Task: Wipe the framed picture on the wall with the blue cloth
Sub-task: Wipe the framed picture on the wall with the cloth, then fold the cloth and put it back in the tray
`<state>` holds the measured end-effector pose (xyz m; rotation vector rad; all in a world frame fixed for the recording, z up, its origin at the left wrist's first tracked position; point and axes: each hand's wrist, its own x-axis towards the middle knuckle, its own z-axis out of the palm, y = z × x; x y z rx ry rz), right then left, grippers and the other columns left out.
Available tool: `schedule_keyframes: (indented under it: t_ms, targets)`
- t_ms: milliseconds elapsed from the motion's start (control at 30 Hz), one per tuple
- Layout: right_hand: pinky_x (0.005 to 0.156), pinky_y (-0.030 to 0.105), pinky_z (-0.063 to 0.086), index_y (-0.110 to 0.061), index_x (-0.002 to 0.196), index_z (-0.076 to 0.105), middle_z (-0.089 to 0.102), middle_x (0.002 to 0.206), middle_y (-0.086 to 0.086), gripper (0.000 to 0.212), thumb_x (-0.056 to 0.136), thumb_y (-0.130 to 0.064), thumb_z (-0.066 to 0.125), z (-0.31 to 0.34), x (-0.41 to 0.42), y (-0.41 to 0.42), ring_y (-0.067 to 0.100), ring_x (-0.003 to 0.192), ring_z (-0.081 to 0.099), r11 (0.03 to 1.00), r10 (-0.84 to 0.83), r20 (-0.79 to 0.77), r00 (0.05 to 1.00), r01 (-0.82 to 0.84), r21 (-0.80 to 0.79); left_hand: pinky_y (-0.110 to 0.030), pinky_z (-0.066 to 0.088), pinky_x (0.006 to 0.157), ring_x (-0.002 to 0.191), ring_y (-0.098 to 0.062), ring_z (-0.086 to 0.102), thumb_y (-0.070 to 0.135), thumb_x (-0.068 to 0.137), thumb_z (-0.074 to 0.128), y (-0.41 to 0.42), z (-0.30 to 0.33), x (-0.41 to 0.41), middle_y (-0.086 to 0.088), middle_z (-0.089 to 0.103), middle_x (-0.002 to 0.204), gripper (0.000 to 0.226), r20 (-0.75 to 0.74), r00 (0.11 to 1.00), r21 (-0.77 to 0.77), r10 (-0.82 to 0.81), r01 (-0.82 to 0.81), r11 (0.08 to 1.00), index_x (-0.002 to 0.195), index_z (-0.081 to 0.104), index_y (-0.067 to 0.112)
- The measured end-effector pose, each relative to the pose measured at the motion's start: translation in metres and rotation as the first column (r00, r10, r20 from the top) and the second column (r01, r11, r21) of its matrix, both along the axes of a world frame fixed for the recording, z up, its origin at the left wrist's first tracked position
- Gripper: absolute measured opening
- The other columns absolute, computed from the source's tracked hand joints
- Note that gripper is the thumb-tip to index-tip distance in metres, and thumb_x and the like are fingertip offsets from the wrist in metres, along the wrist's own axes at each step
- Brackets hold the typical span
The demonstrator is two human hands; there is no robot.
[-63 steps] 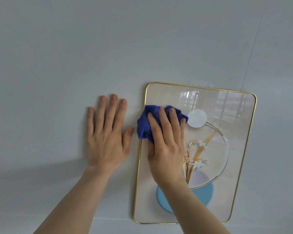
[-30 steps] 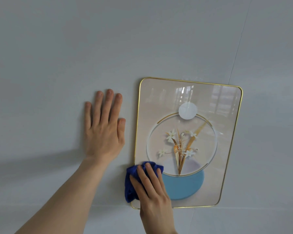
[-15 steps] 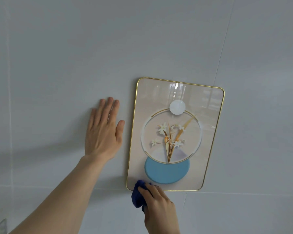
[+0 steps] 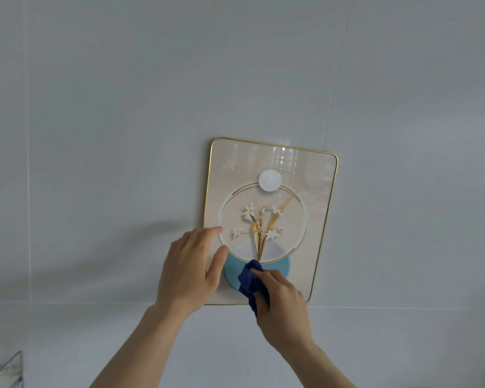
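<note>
A gold-framed picture with white flowers, a white disc and a blue half-circle hangs on the pale wall. My right hand is shut on a bunched dark blue cloth, which lies over the blue half-circle near the picture's lower edge. My left hand is in front of the picture's lower left side, fingers spread and slightly curled, holding nothing. Whether its fingertips touch the glass I cannot tell.
The grey-white wall has thin panel seams, one running horizontally just below the frame. A pale object's corner shows at the bottom left edge of the view.
My left hand left the wall and moved right onto the picture's lower left side. My right hand brought the cloth up from below the frame onto the blue half-circle. The view pulled back.
</note>
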<state>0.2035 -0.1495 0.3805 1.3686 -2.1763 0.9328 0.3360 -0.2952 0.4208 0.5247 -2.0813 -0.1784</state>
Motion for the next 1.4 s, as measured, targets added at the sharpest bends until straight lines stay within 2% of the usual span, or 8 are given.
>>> schedule_keyframes:
  t_ms: [200, 333, 500, 567, 700, 933, 1167, 1400]
  targets:
    - [0.08, 0.04, 0.057, -0.025, 0.123, 0.061, 0.068, 0.115, -0.005, 0.036, 0.09, -0.015, 0.069, 0.018, 0.001, 0.024, 0.022, 0.091, 0.067, 0.997, 0.064, 0.126, 0.99, -0.058, -0.055, -0.024, 0.048, 0.094, 0.118, 0.003, 0.057, 0.072, 0.087, 0.047, 0.038, -0.007, -0.007, 0.029, 0.058, 0.131, 0.059, 0.122, 0.962, 0.277, -0.245, 0.204, 0.939, 0.141, 0.044, 0.047]
    - [0.056, 0.046, 0.06, -0.028, 0.107, 0.04, 0.07, 0.087, -0.006, 0.045, 0.081, -0.005, 0.069, 0.029, 0.002, 0.041, 0.021, 0.07, 0.069, 0.998, 0.067, 0.269, 0.961, -0.066, -0.01, -0.023, 0.053, 0.095, 0.117, 0.001, 0.061, 0.056, 0.088, 0.067, 0.053, -0.011, -0.013, 0.031, 0.064, 0.127, 0.053, 0.205, 0.927, 0.311, -0.315, 0.243, 0.919, 0.138, 0.051, 0.05]
    - [0.035, 0.03, 0.048, -0.021, 0.106, 0.038, 0.062, 0.096, -0.012, 0.055, 0.077, -0.001, 0.08, 0.033, -0.003, 0.062, 0.021, 0.056, 0.07, 0.983, 0.171, 0.36, 0.917, -0.181, -0.006, -0.032, 0.052, 0.101, 0.12, -0.003, 0.059, 0.052, 0.086, 0.072, 0.065, -0.017, -0.021, 0.026, 0.061, 0.133, 0.061, 0.268, 0.896, 0.342, -0.355, 0.255, 0.904, 0.142, 0.048, 0.053]
    - [0.037, 0.025, 0.046, -0.019, 0.105, 0.039, 0.064, 0.098, -0.005, 0.054, 0.077, -0.003, 0.082, 0.032, -0.007, 0.07, 0.023, 0.056, 0.069, 0.979, 0.19, 0.374, 0.908, -0.202, -0.006, -0.034, 0.053, 0.099, 0.116, -0.005, 0.061, 0.047, 0.09, 0.069, 0.073, -0.02, -0.026, 0.023, 0.065, 0.127, 0.046, 0.289, 0.884, 0.357, -0.367, 0.257, 0.898, 0.134, 0.057, 0.049]
    - [0.055, 0.026, 0.053, -0.02, 0.103, 0.042, 0.059, 0.103, -0.001, 0.051, 0.074, -0.008, 0.083, 0.025, -0.021, 0.086, 0.025, 0.088, 0.062, 0.98, 0.177, 0.308, 0.935, -0.197, 0.035, -0.037, 0.056, 0.086, 0.095, -0.011, 0.066, 0.036, 0.097, 0.063, 0.09, -0.028, -0.041, 0.017, 0.072, 0.099, 0.008, 0.313, 0.894, 0.371, -0.322, 0.197, 0.907, 0.104, 0.065, 0.038]
    - [0.092, 0.028, 0.052, -0.027, 0.129, 0.052, 0.057, 0.122, -0.011, 0.067, 0.072, -0.033, 0.088, -0.009, -0.06, 0.126, 0.011, 0.108, 0.059, 0.963, 0.168, 0.381, 0.909, -0.234, 0.134, -0.022, 0.049, 0.075, 0.088, -0.009, 0.063, 0.028, 0.1, 0.061, 0.129, -0.046, -0.071, 0.015, 0.068, 0.095, 0.005, 0.224, 0.928, 0.34, -0.297, 0.212, 0.916, 0.103, 0.062, 0.031]
    - [0.078, 0.032, 0.061, -0.024, 0.11, 0.072, 0.074, 0.097, -0.008, 0.033, 0.082, -0.006, 0.074, -0.048, -0.113, 0.17, 0.012, 0.079, 0.07, 0.981, 0.113, 0.461, 0.88, -0.172, 0.088, -0.036, 0.056, 0.081, 0.088, -0.014, 0.064, 0.032, 0.097, 0.063, 0.153, -0.062, -0.107, 0.013, 0.07, 0.094, 0.003, 0.252, 0.919, 0.37, -0.304, 0.198, 0.907, 0.1, 0.063, 0.03]
    - [0.07, 0.025, 0.051, -0.028, 0.104, 0.074, 0.073, 0.085, -0.01, 0.033, 0.081, -0.005, 0.07, -0.077, -0.171, 0.209, 0.0, 0.066, 0.061, 0.983, 0.043, 0.432, 0.901, -0.115, 0.142, -0.034, 0.054, 0.081, 0.088, -0.012, 0.065, 0.031, 0.098, 0.064, 0.184, -0.101, -0.156, 0.017, 0.072, 0.096, 0.006, 0.331, 0.891, 0.41, -0.312, 0.162, 0.898, 0.102, 0.067, 0.032]
